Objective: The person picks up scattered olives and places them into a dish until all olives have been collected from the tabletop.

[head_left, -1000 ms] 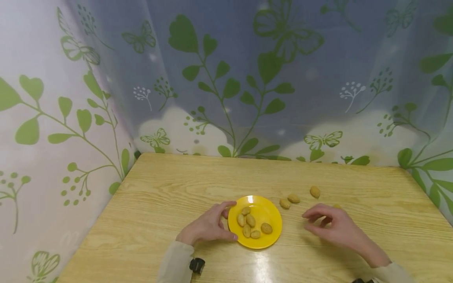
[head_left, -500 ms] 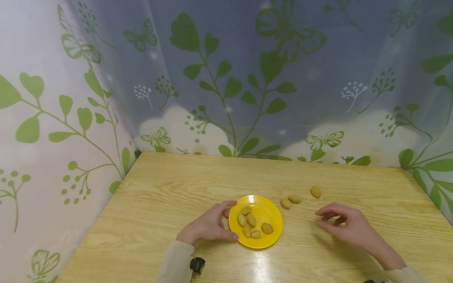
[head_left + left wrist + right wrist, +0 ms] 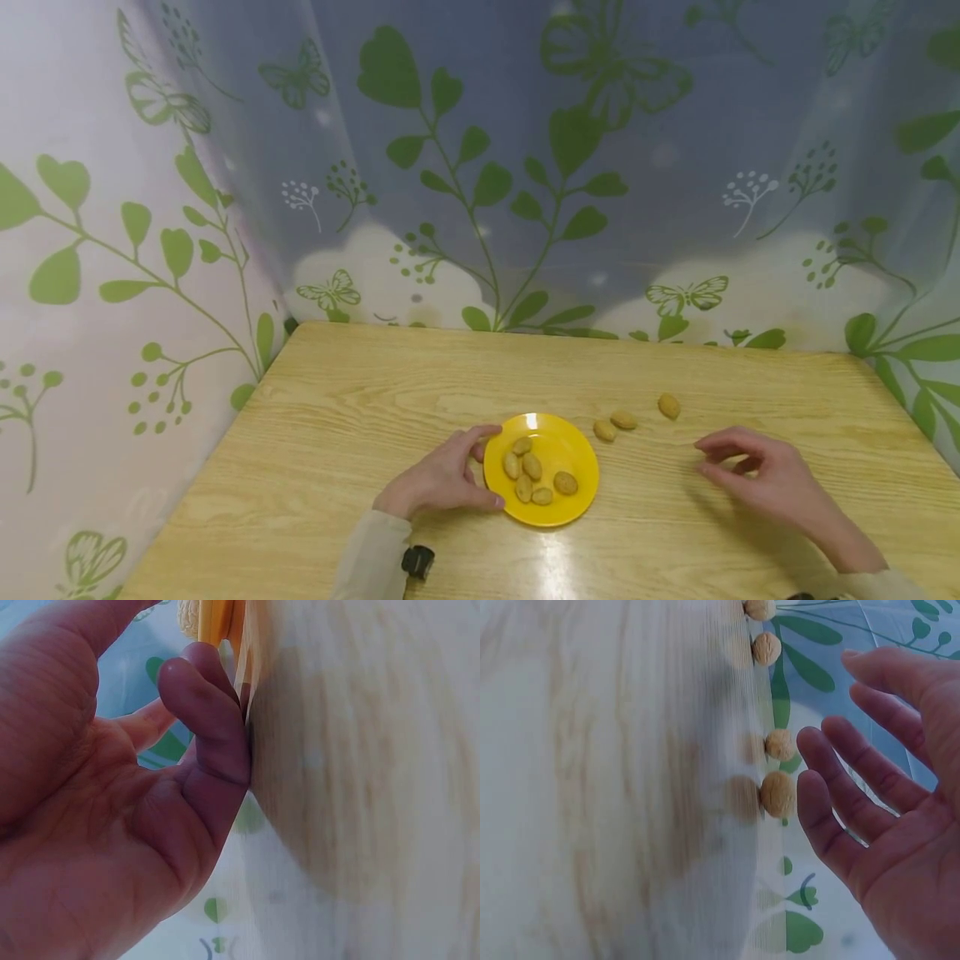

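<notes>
My left hand (image 3: 442, 477) holds the left rim of a small round yellow plate (image 3: 581, 454), thumb at the near side and fingers at the far side. Several walnuts (image 3: 532, 466) lie in the plate, mostly on its left half. In the left wrist view, the curled fingers of that hand rest by the tabletop, and a bit of the plate (image 3: 215, 619) shows beyond them. My right hand (image 3: 772, 475) hovers over the table at the right, fingers loosely bent and nothing between them. In the right wrist view, loose walnuts (image 3: 778, 794) stand past its fingertips.
Between the plate and the right hand, a pair of walnuts (image 3: 615, 423) lies close together; another walnut (image 3: 669, 406) is farther back. The wood-grain table (image 3: 360, 375) ends at a leaf-and-butterfly curtain (image 3: 480, 208) behind and at the left.
My right hand has drifted to the right, away from the plate. A yellowish thing peeking out behind it a second ago is now out of sight. The left hand and plate stay put.
</notes>
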Motion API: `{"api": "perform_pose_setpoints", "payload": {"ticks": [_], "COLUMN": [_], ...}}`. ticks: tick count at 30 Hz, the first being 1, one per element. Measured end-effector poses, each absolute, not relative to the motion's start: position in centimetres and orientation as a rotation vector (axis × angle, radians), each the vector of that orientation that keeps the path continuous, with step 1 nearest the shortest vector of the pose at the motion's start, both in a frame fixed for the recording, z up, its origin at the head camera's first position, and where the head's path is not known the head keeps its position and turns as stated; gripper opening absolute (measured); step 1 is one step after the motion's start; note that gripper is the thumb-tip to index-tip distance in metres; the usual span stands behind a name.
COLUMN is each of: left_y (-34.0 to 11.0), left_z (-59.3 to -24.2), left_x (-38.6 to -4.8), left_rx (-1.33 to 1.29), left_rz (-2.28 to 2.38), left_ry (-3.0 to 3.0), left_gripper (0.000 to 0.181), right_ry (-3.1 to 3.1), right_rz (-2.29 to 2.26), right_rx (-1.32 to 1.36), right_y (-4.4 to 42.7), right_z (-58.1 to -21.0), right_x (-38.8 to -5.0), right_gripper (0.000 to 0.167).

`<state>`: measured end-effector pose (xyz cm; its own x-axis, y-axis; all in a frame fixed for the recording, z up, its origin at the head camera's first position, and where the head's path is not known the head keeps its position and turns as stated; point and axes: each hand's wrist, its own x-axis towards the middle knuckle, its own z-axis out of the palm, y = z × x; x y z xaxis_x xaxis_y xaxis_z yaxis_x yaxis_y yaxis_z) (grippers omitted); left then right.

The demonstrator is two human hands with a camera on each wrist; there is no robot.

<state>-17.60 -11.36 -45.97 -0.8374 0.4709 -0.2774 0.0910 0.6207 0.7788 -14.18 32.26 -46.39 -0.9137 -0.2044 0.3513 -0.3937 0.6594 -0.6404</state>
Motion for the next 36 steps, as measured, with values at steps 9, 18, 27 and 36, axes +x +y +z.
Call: {"api": "perform_pose_setpoints", "payload": {"ticks": [9, 18, 27, 36], "left_y": [-11.1, -11.0, -11.0, -11.3], "left_z": [-45.7, -45.6, -45.7, -45.9], "left_x": [-17.9, -18.4, -18.4, -17.8], "left_rx": [0.46, 0.456, 0.472, 0.47], "left_rz": [1.111, 1.114, 1.144, 1.135], "left_ry": [2.389, 2.382, 2.359, 2.372], "left_gripper": [0.094, 0.094, 0.093, 0.093], "right_ry": [-2.68, -2.776, -2.838, -2.938], "right_rz": [1.086, 1.095, 1.061, 1.033], "right_rx": [0.376, 0.289, 0.206, 0.155], "right_y": [33.5, 35.0, 35.8, 35.7], "right_z": [-45.7, -45.8, -46.1, -46.8], "right_x": [-14.4, -15.1, -15.5, -15.8], "right_gripper": [0.02, 0.024, 0.033, 0.043]}}
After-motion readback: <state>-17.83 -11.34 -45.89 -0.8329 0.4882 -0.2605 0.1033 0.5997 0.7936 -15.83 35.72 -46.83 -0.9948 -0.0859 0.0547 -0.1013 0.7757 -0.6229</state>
